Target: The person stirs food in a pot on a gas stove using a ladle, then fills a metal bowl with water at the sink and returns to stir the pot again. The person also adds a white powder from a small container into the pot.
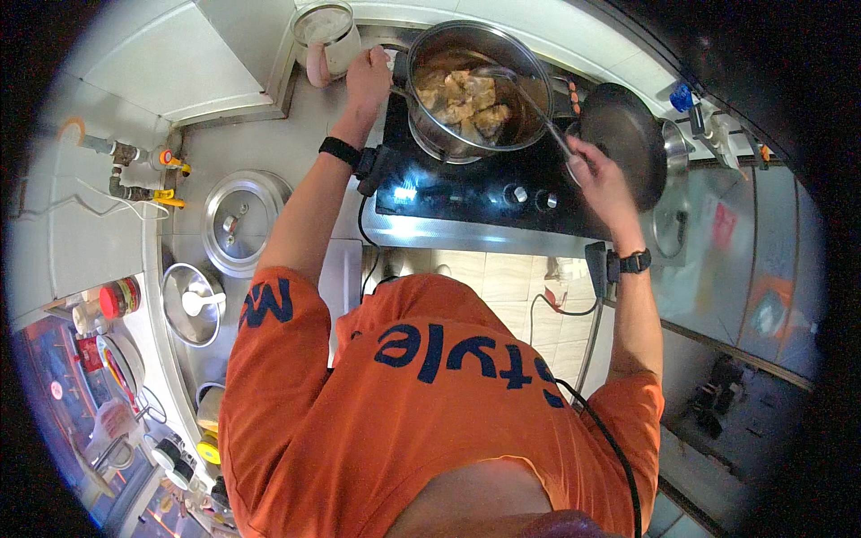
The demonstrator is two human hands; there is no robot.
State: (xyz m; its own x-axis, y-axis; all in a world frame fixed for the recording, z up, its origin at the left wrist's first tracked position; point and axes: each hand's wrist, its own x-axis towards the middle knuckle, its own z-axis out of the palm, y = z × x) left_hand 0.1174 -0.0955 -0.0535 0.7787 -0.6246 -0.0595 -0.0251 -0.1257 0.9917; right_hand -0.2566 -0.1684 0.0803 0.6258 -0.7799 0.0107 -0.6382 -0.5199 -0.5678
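A deep stainless steel pot sits on the black glass cooktop, with browned chunks of food inside. At the pot's left side, my left hand is closed at its side handle, with the fingertips partly hidden. My right hand grips the long handle of a metal ladle or spoon. Its head lies among the chunks and its shaft crosses the pot's right rim. Just left of my left hand stands a clear jug with a pinkish handle.
Right of the pot, a dark frying pan stands near my right hand. On the left counter are a steel lid and a metal bowl holding a white spoon. Pipes with yellow valves run along the left wall.
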